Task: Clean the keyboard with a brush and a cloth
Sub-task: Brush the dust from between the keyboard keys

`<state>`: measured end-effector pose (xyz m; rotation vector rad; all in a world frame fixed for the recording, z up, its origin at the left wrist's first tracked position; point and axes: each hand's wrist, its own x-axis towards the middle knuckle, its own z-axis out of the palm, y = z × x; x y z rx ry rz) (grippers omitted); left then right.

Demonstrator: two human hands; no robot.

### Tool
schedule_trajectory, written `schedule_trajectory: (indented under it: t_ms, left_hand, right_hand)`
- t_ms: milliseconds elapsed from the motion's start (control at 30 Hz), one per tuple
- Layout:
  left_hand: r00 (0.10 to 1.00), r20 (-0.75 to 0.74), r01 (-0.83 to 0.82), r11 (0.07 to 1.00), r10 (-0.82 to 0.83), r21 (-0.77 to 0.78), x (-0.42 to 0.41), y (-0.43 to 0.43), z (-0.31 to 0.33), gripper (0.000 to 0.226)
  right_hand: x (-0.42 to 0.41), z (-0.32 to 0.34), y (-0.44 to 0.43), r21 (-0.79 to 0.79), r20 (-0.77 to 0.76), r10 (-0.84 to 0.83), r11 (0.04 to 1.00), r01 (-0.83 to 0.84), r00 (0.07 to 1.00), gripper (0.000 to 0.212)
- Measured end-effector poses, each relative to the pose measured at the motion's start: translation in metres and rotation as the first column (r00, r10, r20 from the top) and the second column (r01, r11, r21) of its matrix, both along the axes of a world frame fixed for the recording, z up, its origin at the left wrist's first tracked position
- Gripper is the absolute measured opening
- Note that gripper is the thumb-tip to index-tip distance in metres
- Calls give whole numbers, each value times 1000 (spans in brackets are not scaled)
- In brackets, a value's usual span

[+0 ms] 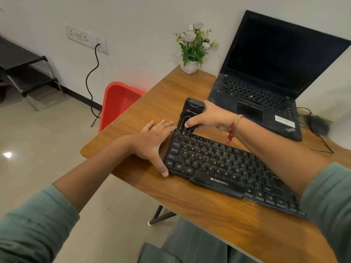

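The keyboard (224, 168) is lying slantwise on the wooden table (209, 224), its left end near the table's edge; the left hand (152, 141) is bracing that end, fingers straight and spread, thumb against the near corner; the right hand (210, 118) is gripping a black brush tool (190, 112), tip down on the far-left keys. Pressing hard is likely risking a levered keycap — or, should the brace slip, the keyboard skidding edgeward.

Two hands (left hand (152, 142), right hand (211, 118)), one keyboard (218, 165), one handheld device (192, 111), one laptop (269, 76), one flowerpot (190, 67)
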<state>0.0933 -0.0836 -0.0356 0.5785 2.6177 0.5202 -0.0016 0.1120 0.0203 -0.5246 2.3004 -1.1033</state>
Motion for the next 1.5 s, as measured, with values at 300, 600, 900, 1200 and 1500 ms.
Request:
schedule_trajectory:
  t_ms: [300,600,900,1200,1500]
  left_hand:
    - [1000,-4,-11,1000,11,-19,-2,1,-2,149]
    - [999,42,-5,999,6,-38,-4,2,1,160]
    - [1000,-13,-12,1000,12,0,-2,1,-4,146]
    - [1000,-14,0,1000,1,10,-5,0,-7,151]
    - [1000,-23,-12,1000,12,17,-4,-1,-8,152]
  right_hand:
    - [-5,17,84,220,31,57,973,-62,998,38]
    - [0,1,10,63,-57,18,998,-14,998,44]
    - [-6,22,134,317,26,40,947,-46,999,37]
    - [-6,3,84,106,1,48,993,-48,999,30]
    - [-8,12,118,183,63,67,980,-77,996,42]
